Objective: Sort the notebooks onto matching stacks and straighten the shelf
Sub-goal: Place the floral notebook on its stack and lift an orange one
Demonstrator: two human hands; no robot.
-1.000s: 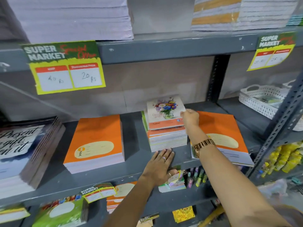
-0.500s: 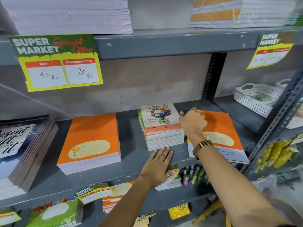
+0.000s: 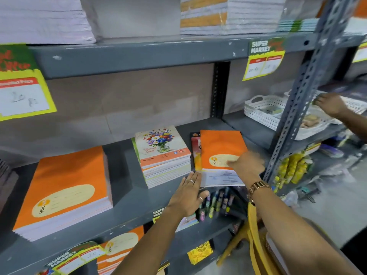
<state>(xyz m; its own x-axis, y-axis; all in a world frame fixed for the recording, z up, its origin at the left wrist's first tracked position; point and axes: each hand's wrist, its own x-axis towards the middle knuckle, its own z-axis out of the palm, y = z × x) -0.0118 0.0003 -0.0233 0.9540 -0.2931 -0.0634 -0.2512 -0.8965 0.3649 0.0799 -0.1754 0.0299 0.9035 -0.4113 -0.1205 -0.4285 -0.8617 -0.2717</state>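
Note:
A small stack of flower-cover notebooks stands mid-shelf. To its right lies an orange notebook on top of a white printed cover, with a dark red-and-yellow cover showing along its left side. My right hand, with a gold watch on the wrist, grips the orange notebook's near right corner, fingers over its cream label. My left hand rests flat with fingers apart on the grey shelf, just in front of the flower stack, holding nothing.
A thick orange notebook stack sits at the left. A perforated steel post rises right of my hand. Beyond it, another person's hand reaches over a white basket. Pens hang below the shelf edge.
The view has swung right. My right hand came from the flower stack's far corner to the orange notebook's near corner; that notebook now lies straighter, exposing a dark cover. My left hand stayed.

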